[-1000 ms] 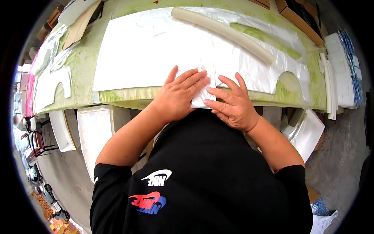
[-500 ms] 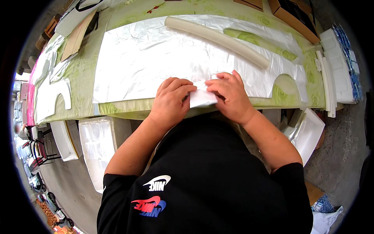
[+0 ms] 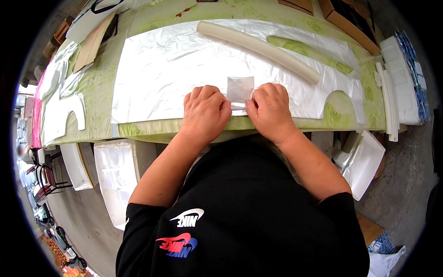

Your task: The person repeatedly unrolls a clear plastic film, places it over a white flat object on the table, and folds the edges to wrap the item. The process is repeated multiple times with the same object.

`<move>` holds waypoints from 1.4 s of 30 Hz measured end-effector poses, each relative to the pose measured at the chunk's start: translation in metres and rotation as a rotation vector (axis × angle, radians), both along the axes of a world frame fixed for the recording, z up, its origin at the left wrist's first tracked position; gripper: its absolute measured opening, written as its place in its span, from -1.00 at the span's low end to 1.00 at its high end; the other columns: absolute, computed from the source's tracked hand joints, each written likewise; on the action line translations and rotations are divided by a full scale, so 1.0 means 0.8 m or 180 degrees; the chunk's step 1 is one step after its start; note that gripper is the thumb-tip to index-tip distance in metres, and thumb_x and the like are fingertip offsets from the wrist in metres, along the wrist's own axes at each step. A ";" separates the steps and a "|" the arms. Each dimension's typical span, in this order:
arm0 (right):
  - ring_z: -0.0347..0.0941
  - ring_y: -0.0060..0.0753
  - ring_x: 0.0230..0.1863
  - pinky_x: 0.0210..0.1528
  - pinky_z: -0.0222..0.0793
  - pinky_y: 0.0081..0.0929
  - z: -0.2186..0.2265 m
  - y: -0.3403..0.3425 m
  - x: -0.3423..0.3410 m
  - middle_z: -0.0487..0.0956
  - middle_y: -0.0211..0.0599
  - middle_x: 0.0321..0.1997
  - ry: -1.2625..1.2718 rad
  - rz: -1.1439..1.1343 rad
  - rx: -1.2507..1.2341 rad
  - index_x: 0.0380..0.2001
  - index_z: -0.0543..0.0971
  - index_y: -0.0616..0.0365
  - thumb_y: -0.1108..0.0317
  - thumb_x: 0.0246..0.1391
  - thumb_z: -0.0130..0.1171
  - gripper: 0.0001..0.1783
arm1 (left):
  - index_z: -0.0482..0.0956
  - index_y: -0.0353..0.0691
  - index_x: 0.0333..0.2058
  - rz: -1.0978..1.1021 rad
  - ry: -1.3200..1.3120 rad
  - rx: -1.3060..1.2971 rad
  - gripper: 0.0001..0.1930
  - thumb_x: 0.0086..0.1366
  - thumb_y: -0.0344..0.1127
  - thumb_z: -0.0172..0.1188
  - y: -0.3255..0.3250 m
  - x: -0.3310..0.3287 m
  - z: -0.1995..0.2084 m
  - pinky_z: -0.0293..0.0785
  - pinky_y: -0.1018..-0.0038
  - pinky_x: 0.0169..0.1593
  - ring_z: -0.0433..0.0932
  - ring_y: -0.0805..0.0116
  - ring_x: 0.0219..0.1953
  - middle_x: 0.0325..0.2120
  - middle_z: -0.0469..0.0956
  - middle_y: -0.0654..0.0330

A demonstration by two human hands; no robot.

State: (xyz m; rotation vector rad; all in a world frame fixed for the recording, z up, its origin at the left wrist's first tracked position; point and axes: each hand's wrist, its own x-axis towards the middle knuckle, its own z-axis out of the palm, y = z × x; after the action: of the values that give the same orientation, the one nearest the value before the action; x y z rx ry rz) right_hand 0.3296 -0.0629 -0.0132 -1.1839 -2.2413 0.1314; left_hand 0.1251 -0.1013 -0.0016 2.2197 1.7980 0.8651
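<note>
A small square whitish plastic packet point(image 3: 240, 87) stands out between my two hands at the table's near edge. My left hand point(image 3: 205, 111) is closed, its thumb and curled fingers gripping the packet's near left corner. At the near right corner, my right hand point(image 3: 271, 111) pinches it in the same way. My fingertips are partly hidden by the knuckles. Beneath both hands lies a large crinkled white plastic sheet point(image 3: 161, 76), spread flat with curved cutouts toward its right end. A long pale cardboard-like tube point(image 3: 260, 50) rests slantwise across it.
A green patterned cloth point(image 3: 157, 127) covers the table. Other white plastic pieces point(image 3: 64, 115) lie at the left, beside a brown cardboard sheet point(image 3: 93, 44). An open cardboard box point(image 3: 349, 23) stands far right. White bins point(image 3: 117, 180) sit below the near edge.
The white packet has flipped from hanging toward me to standing out away from me. Both hands have curled inward, knuckles up, and the right one has shifted slightly down.
</note>
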 end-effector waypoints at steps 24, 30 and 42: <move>0.51 -0.10 -0.10 0.10 0.27 -0.12 0.036 0.018 -0.014 0.61 -0.25 -0.17 -0.0862 -0.0169 -0.0786 0.25 0.55 -0.01 0.18 0.04 0.18 -0.37 | 0.44 -0.03 0.33 -0.0590 0.0479 -0.0215 -0.35 0.26 -0.07 0.28 -0.004 0.011 0.013 0.02 -0.08 0.49 0.23 -0.10 0.44 0.38 0.33 -0.02; 0.50 -0.14 0.04 0.23 0.19 -0.09 0.056 0.023 -0.022 0.63 -0.23 -0.05 -0.1242 -0.0237 -0.1308 0.30 0.51 0.01 0.14 0.08 0.16 -0.33 | 0.53 -0.24 0.18 -0.0768 -0.1871 -0.1784 -0.56 0.39 -0.24 0.28 -0.105 -0.031 0.006 0.42 0.31 0.25 0.53 0.28 0.17 0.19 0.54 0.11; 0.44 -0.13 0.02 0.17 0.30 -0.16 0.054 -0.072 -0.047 0.52 -0.21 -0.05 -0.0483 0.0879 -0.0939 0.20 0.57 0.08 0.17 0.02 0.35 -0.37 | 0.42 -0.24 0.20 0.1117 -0.5569 -0.3195 -0.63 0.59 -0.15 0.04 -0.112 -0.023 -0.014 0.56 0.32 0.06 0.60 0.36 -0.02 0.00 0.59 0.15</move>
State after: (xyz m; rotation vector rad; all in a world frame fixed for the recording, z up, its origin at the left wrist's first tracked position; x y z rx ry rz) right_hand 0.2922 -0.1206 0.0302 -1.0507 -2.5781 0.5126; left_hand 0.1064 -0.1909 -0.0129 0.1184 1.0604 0.9877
